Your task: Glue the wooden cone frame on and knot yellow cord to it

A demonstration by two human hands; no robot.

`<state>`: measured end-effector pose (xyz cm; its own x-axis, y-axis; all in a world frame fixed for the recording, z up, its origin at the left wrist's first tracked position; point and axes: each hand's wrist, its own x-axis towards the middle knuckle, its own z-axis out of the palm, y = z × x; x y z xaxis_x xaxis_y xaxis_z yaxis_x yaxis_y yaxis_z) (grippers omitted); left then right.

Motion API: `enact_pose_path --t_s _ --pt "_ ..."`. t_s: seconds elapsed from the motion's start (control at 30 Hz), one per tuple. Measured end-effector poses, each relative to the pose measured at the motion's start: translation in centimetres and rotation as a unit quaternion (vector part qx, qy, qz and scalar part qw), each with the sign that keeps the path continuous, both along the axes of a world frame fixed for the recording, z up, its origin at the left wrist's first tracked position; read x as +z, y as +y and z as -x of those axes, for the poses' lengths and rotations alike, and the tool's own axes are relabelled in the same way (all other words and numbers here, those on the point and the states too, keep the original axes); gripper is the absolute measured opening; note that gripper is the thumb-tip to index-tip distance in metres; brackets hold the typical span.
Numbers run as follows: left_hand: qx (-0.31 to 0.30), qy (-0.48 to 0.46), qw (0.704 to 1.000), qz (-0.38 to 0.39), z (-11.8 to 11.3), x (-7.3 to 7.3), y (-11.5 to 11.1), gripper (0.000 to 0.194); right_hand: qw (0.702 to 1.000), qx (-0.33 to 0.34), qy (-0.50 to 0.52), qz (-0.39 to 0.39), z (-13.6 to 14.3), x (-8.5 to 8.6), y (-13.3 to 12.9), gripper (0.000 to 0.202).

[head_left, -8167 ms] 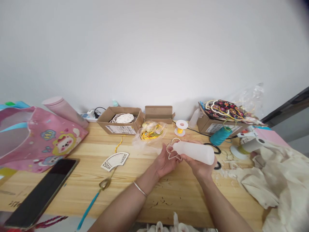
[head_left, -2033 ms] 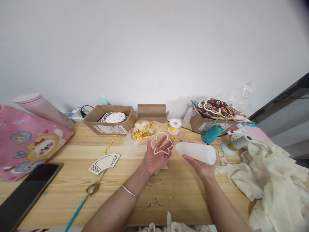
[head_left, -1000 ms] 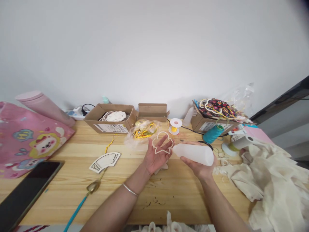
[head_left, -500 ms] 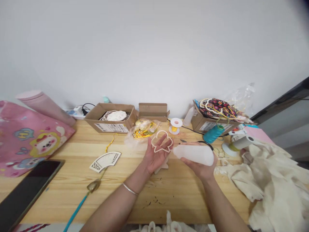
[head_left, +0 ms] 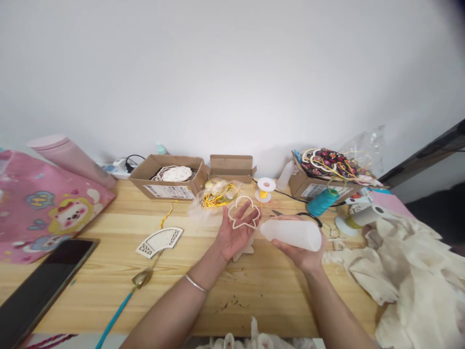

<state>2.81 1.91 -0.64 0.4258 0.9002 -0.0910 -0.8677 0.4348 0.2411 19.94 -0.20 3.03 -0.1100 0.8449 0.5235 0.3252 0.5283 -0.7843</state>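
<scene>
My left hand [head_left: 230, 241] is turned palm up over the table. A thin, pale flower-shaped frame [head_left: 236, 225] rests across its fingers, and the palm shows through its hollow middle. Wrapped round a translucent white squeeze bottle [head_left: 290, 234], my right hand [head_left: 308, 258] keeps it lying nearly level. The bottle's narrow tip points left and sits close beside the frame's right side; whether the two touch, I cannot tell. Partly hidden beneath my left hand is a small light wooden piece [head_left: 247, 248]. Behind the bottle lie black-handled scissors [head_left: 308, 215].
Left on the table are a fan-shaped ornament [head_left: 162, 241] with a gold-and-blue tassel, a phone [head_left: 47, 286] and a pink bag [head_left: 54, 203]. Cardboard boxes [head_left: 167, 190] stand along the wall. Yellow thread [head_left: 264, 194], a teal spool [head_left: 322, 202] and crumpled cream fabric [head_left: 410, 276] lie around.
The view has shifted very slightly, so the table items appear a little further right. Both hands keep their holds, and the bottle has tilted marginally.
</scene>
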Motion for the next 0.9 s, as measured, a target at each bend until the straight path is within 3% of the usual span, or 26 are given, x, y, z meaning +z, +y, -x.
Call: enact_pose_path --t_s 0.47,0.9 --pt "-0.006 0.016 1.0 0.003 -0.26 0.2 -0.25 0.057 1.0 0.007 -0.012 0.0 0.55 0.48 -0.25 0.039" --pt "-0.004 0.002 1.0 -0.005 -0.09 0.02 -0.09 0.056 1.0 0.007 0.017 0.025 0.1 -0.08 -0.24 0.04"
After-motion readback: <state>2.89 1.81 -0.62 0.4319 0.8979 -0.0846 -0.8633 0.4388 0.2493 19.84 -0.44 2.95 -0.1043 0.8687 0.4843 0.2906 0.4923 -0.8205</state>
